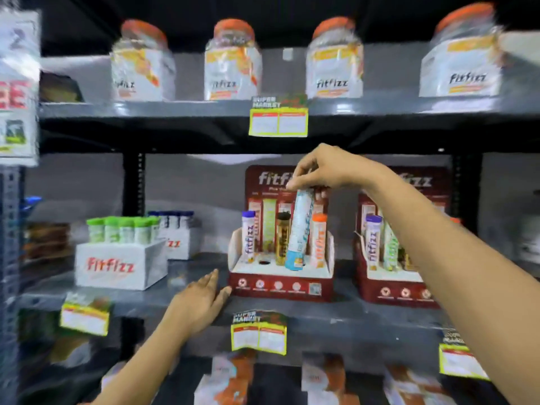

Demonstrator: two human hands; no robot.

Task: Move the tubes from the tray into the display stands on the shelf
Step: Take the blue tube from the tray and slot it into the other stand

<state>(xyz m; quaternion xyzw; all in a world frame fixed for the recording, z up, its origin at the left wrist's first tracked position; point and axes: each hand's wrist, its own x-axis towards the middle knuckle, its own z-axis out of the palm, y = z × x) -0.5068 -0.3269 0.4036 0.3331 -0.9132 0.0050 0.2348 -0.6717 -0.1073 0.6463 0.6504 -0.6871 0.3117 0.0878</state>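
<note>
Right hand pinches the blue tube by its cap, tilted, base at a hole in the red stand; left hand rests open beside it.

Counts, head view, blurred throughout.

Top shelf: four jars, each with an orange lid.

Middle shelf: two red display stands. Centre stand holds five tubes: one purple-capped, one dark gold, one light blue gripped at its top by a hand, one orange-capped, and one green tube in the back row; one empty hole in front. In the right stand, two tubes are clearly countable; others behind are uncertain.

Two white boxes at left; front box shows four green caps, rear box's blue caps too blurred to count.

Four yellow-edged price tags on shelf edges.

Two hands: right, left.
</note>
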